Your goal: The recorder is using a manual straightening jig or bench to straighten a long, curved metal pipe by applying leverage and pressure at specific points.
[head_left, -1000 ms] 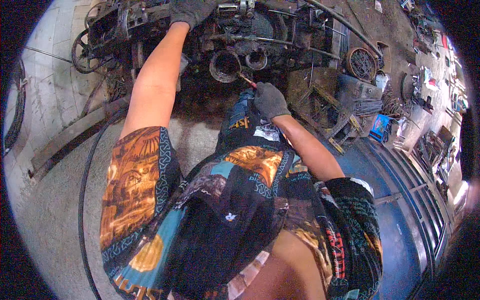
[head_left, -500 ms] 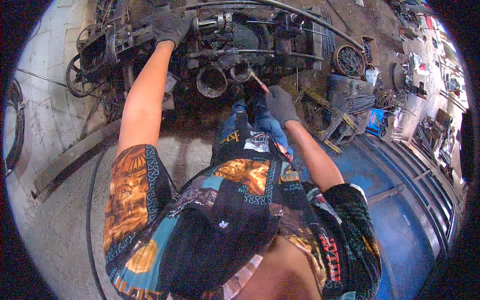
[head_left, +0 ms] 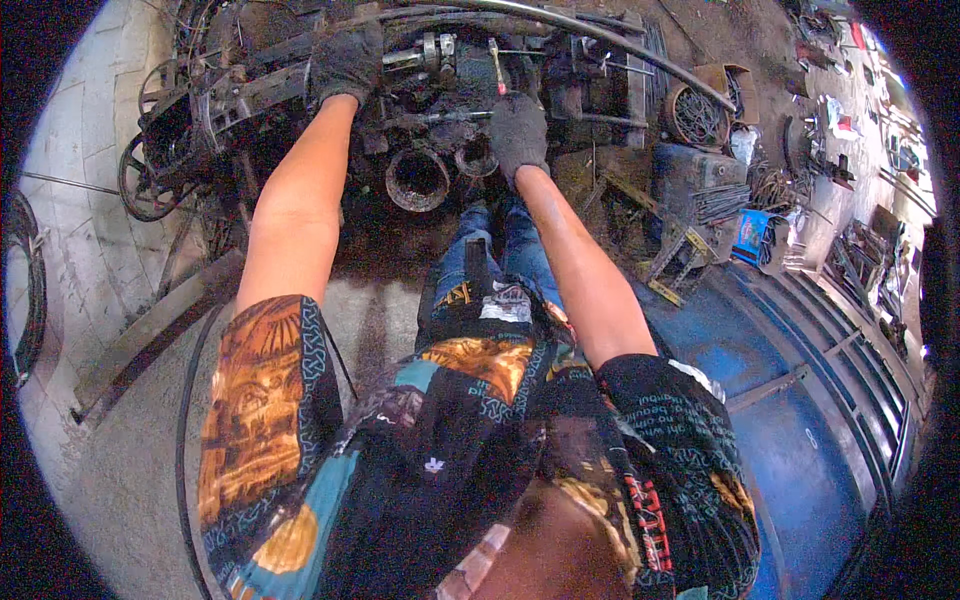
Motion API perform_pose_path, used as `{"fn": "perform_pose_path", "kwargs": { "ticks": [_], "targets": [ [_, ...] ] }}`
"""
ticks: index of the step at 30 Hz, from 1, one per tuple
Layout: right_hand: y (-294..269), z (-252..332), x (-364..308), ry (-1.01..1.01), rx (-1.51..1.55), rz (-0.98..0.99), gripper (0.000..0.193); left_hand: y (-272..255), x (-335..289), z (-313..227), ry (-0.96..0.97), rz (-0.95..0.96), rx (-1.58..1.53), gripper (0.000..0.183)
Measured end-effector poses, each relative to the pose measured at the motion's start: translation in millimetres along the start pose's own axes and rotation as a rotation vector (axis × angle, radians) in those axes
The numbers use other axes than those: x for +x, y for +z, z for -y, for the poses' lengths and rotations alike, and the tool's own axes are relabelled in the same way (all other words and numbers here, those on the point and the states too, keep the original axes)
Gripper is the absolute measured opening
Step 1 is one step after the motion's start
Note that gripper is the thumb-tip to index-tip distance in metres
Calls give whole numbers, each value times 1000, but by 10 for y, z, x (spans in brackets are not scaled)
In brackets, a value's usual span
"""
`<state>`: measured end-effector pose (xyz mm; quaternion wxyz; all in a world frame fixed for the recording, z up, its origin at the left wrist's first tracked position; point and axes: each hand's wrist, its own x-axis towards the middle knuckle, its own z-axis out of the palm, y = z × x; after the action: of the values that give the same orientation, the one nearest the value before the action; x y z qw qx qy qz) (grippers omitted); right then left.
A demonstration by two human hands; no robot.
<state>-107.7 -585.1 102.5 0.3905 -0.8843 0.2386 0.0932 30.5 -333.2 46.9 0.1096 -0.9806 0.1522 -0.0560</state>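
Both my hands wear dark grey work gloves. My right hand is closed on a slim brush with a red and pale handle, its far end pointing away from me over the greasy machine. My left hand is on the machine's left part, beside a bright metal fitting; its fingers blend into the dark metal and cannot be made out. Below the machine, in front of my legs, a wide round metal cup opens toward me. A smaller round cup sits just right of it.
A handwheel juts out at the machine's left. A long bent pipe arches over its far right. To the right stand a yellowish metal frame, a blue-grey box and a round basket of wire. A cable crosses the floor at left.
My right hand has lifted the brush from the smaller cup and carried it forward and left over the machine. My left hand stays on the machine, shifted slightly in view.
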Motion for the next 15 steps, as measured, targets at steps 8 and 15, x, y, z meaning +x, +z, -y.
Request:
{"fn": "perform_pose_path", "kwargs": {
  "ticks": [8, 15],
  "targets": [
    [18, -351, -113, 19, -164, 100, 39, -4, -9, -144, -69, 57, -171, 37],
    [-59, -217, -161, 37, -72, -26, 44, 71, -52, -184, -189, 184, -329, 41]
  ]
}}
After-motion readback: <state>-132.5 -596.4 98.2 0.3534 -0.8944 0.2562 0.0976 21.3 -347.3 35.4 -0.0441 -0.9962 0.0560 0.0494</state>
